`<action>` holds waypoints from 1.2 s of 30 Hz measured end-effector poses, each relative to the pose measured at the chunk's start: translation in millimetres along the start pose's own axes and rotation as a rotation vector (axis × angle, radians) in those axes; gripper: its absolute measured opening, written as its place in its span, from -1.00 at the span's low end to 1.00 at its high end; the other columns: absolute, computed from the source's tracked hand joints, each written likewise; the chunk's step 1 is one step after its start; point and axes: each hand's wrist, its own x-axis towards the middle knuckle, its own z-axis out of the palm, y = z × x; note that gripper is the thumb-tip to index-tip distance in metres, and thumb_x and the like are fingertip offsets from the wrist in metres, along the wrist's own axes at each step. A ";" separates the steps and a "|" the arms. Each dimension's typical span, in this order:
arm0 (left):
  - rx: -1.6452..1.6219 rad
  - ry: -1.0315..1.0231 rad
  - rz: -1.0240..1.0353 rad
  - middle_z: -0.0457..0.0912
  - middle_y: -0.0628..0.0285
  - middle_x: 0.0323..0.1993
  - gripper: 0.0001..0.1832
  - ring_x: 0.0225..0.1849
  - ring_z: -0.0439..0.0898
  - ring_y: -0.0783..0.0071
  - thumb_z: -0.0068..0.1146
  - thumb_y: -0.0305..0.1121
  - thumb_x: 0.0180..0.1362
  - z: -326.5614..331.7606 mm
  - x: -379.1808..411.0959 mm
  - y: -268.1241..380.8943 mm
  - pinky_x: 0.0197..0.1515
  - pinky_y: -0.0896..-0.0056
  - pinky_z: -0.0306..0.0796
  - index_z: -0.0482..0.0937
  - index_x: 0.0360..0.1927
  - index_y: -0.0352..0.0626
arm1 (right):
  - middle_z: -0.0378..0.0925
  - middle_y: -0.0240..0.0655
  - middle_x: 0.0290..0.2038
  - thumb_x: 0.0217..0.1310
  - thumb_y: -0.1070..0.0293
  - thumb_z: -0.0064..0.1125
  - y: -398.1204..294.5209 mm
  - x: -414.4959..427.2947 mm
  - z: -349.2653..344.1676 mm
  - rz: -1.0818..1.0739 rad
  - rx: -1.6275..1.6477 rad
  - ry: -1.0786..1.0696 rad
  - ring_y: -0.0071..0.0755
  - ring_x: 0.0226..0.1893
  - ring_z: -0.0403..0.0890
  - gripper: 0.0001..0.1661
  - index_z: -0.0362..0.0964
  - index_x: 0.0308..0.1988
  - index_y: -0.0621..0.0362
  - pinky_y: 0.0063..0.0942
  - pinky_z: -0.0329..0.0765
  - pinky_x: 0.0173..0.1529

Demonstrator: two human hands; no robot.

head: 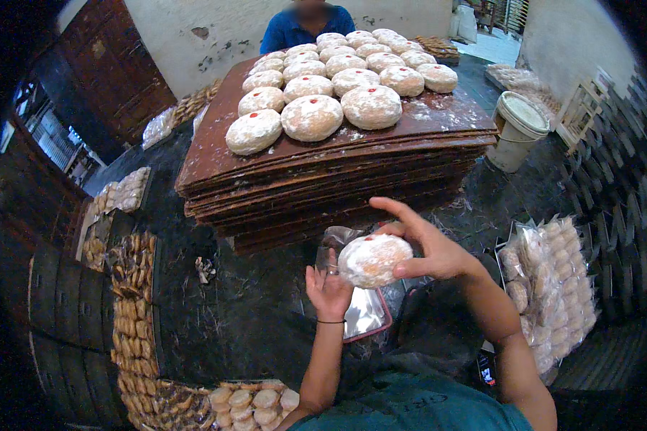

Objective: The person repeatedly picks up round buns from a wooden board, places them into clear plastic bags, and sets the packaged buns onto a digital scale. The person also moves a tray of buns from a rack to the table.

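Observation:
My right hand [436,250] grips a round doughnut [374,261] dusted with white powder, a red dot of filling on its top edge. Just left of it, my left hand [329,293] is turned palm up, a dark band at the wrist. A clear plastic bag [338,240] is at the left fingertips, partly hidden behind the doughnut. Below the hands, a red-rimmed tray [385,320] holds a stack of clear plastic bags [364,312]. In front stands a tall stack of brown boards [329,178], its top carrying rows of similar powdered doughnuts [312,117].
A person in a blue shirt [280,32] is behind the boards. At the right are a lidded white bucket [517,132] and a tray of bagged doughnuts [558,285]. Packed baked goods [135,328] line the left floor; round buns [253,404] lie at the bottom. Crumpled scrap [205,269] lies on the dark floor.

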 end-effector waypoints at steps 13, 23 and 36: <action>-0.073 0.132 0.204 0.34 0.01 0.13 -0.27 0.23 0.21 0.01 -0.03 0.24 0.03 -17.3 6.9 16.8 0.23 -0.13 0.10 0.33 0.11 -0.13 | 0.45 -0.07 -0.11 -0.29 0.08 0.38 75.2 35.0 35.1 -0.172 -1.046 0.219 -0.01 -0.03 0.41 0.11 0.00 0.25 0.19 -0.05 0.21 0.15; 0.096 -0.099 0.269 0.23 0.01 0.24 -0.14 0.23 0.23 -0.05 -0.02 0.23 -0.01 -2.5 -12.0 14.5 0.23 -0.42 -0.07 0.19 0.23 -0.22 | 0.42 -0.25 0.05 0.02 0.39 0.25 171.3 -15.4 20.7 0.185 -0.083 0.347 -0.36 0.01 0.45 -0.19 0.08 0.24 0.22 -0.42 0.32 0.13; 0.083 -0.038 0.287 0.22 0.09 0.26 -0.17 0.27 0.19 0.09 -0.04 0.28 0.02 -23.1 -42.4 15.8 0.29 -0.11 0.03 0.23 0.22 -0.11 | 0.39 -0.26 -0.11 -0.02 0.33 0.24 130.7 3.9 44.1 -0.133 -0.399 0.367 -0.36 -0.20 0.49 -0.46 0.39 0.03 0.14 -0.51 0.47 -0.18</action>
